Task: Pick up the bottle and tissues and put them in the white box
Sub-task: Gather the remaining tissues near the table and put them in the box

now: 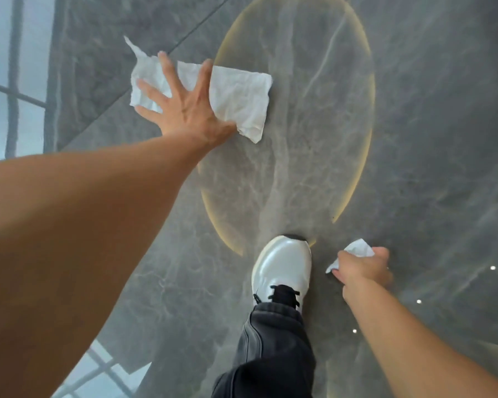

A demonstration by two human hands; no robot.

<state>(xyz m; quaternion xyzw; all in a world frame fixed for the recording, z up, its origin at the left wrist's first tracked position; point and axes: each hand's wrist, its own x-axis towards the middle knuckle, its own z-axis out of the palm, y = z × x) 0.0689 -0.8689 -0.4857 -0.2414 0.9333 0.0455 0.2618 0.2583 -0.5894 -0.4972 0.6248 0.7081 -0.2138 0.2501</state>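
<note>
Gathering tissues off the floor (414, 139).
Left hand (184, 106) spread flat on the limp, feather-light tissue sheet (239, 99) beneath it; pinch its middle. Right hand (362, 268) fisted around a crumpled tissue (357, 249).

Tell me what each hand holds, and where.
Right hand clutches a crumpled tissue around its middle. Left hand lies open over the flat tissue, gripping nothing.

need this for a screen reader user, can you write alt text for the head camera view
Seen from above, a person's left hand spreads open over a flat white tissue on a grey marble floor. The right hand grips a crumpled tissue beside a white shoe.
</note>
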